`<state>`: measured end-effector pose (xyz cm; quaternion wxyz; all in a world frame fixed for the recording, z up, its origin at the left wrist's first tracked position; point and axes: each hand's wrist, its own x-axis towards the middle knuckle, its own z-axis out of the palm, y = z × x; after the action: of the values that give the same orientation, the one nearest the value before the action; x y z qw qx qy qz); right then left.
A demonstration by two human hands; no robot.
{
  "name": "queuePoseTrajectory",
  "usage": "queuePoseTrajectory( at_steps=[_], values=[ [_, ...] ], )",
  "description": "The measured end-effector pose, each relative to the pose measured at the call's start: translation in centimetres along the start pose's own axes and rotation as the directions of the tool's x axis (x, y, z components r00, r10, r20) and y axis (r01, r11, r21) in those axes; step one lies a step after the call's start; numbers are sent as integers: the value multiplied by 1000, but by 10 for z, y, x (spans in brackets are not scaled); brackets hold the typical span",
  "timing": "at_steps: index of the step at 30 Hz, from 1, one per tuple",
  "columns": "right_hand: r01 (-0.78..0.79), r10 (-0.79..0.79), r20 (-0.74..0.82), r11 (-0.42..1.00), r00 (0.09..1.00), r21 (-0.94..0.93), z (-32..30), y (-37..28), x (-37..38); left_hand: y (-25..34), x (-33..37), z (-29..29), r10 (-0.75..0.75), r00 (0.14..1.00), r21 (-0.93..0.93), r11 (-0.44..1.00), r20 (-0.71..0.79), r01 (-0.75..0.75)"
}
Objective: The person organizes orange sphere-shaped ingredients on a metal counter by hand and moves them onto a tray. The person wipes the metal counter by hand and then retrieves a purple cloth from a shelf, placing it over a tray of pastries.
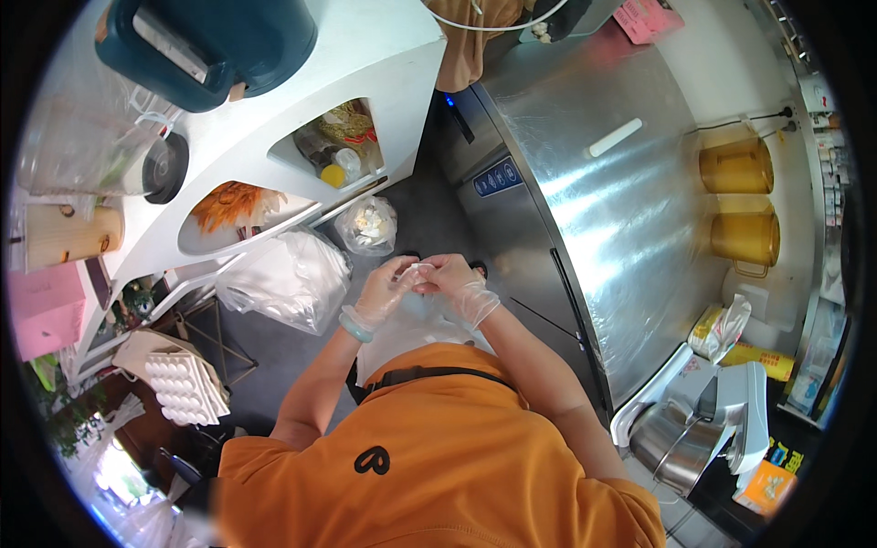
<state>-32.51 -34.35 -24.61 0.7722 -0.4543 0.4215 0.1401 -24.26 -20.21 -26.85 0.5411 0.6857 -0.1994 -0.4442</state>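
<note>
My left hand (384, 285) and my right hand (450, 277) meet in front of my waist, each in a thin clear plastic glove. The fingers of both are closed around a small white piece (421, 266), too small to name. A pale blue bangle (355, 325) circles my left wrist. Just below the hands, whitish see-through material (416, 324) covers my front beneath the orange shirt (438, 438).
On my right stands a steel counter (603, 219) with a white bar-shaped object (615, 137), two amber jugs (736, 166) and a stand mixer (681, 438). To the left are a white shelf unit (393, 119), plastic bags (292, 279) and stacked egg trays (187, 388).
</note>
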Motion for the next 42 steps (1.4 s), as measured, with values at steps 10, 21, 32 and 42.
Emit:
queuePoseTrajectory(
  at_steps=[10,21,32,42],
  values=[
    [60,-101,-154,966,983,-251,-17,10,1,1,11,14,0,966,-170,984,258,46],
    [387,-482,-216,846,849,-367,-55,-4,-11,33,45,58,47,967,-107,994,249,-21],
    [520,-652,-87,671,753,-529,-120,-29,-25,49,82,91,-61,980,57,997,190,51],
    [149,-813,-580,568,-48,-809,-427,-61,-11,61,70,124,-24,996,20,999,-85,26]
  ],
)
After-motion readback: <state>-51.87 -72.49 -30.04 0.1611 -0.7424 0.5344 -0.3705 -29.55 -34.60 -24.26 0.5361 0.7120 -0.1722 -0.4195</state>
